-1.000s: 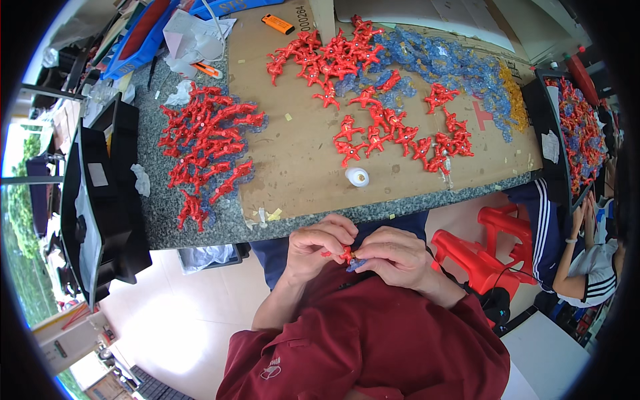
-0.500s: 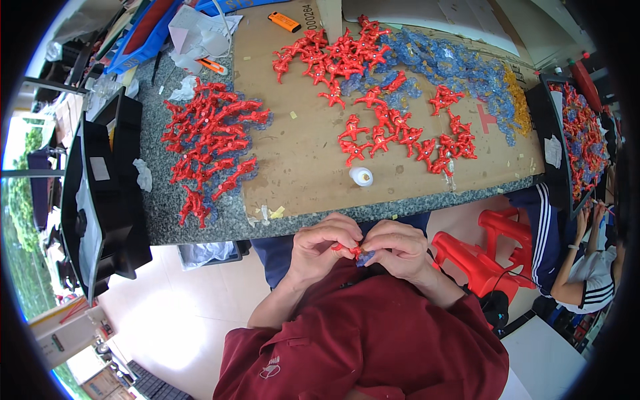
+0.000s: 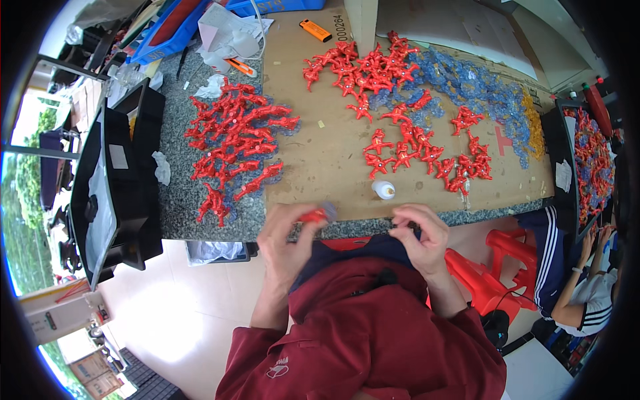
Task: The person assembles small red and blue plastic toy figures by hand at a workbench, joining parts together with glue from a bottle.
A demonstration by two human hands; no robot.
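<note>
Red plastic figure piece (image 3: 312, 215) sits pinched in our left hand (image 3: 287, 240) just at the near edge of the cardboard-covered worktable (image 3: 320, 160), a bluish bit against it. Our right hand (image 3: 420, 237) is apart, fingers curled; whether it holds anything we cannot tell. We judge it best to keep the pinch firm and low, close to the small white bottle (image 3: 383, 190), clear of the red pile (image 3: 233, 143)
</note>
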